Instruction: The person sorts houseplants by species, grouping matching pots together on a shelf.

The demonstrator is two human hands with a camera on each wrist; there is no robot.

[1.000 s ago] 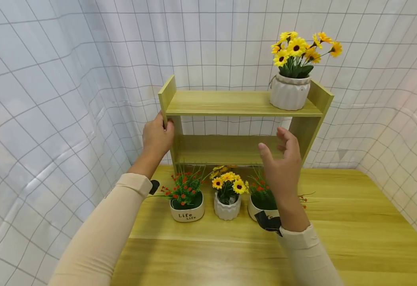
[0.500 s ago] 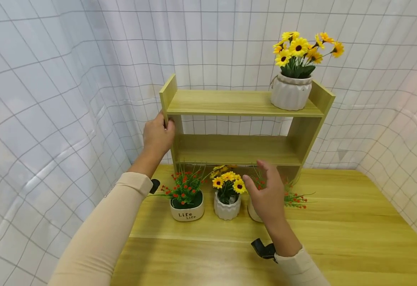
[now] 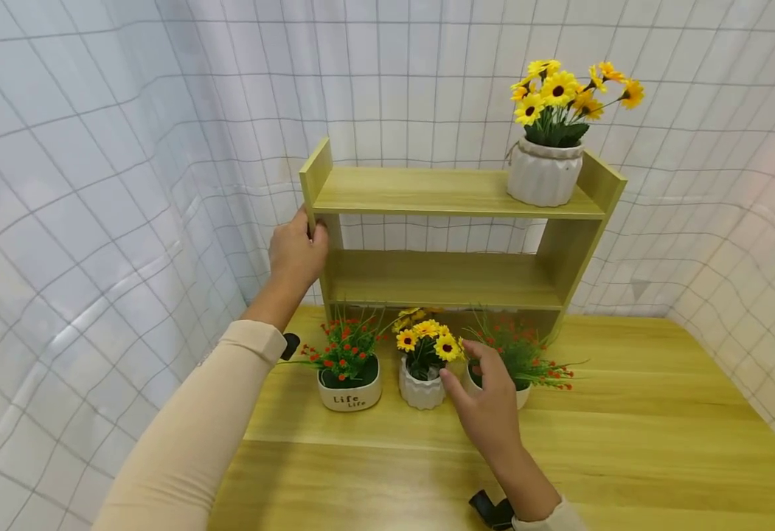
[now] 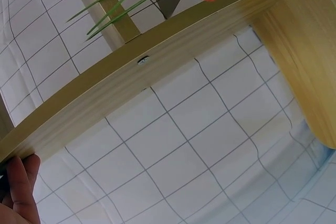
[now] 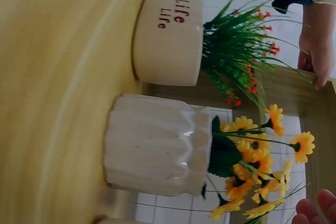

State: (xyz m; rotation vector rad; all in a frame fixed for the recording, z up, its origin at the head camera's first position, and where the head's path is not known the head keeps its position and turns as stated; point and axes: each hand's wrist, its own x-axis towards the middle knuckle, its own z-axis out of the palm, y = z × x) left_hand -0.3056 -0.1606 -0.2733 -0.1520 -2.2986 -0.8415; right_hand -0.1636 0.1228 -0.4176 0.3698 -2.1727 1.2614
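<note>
Currently the left hand (image 3: 296, 253) grips the left side panel of the two-tier light wooden shelf rack (image 3: 447, 193), fingers wrapped behind the board and thumb on its front edge; the left wrist view shows only fingertips (image 4: 20, 182) against the wood. Right hand (image 3: 485, 402) is low over the yellow wooden table (image 3: 659, 413), fingers loosely spread, curving toward the round white pot of green sprigs with red berries (image 3: 518, 363). Fingertips look to be touching or just short of its rim; the hand hides the contact, so I cannot tell if it grips.

Just left of the right thumb stands the ribbed white pot of small yellow sunflowers (image 3: 423, 369), very near. Further left, below the left hand, is the cream bowl pot printed "Life" with red-berry greenery (image 3: 349, 372). Up on the top tier, well above and right of the fingers, sits a larger ribbed white vase of yellow sunflowers (image 3: 546, 147). A white grid-patterned curtain (image 3: 95, 184) hangs behind.

Risks, as a judgement:
- Thumb or knuckles could knock the sunflower pot beside it, since the gap is tight.
- Sprigs may snag on the lower shelf edge right above if the pot is lifted straight up.
- Rim-only grip could let the pot tip.
- If the left hand eases off, a bump could rock the rack and topple the top vase.
</note>
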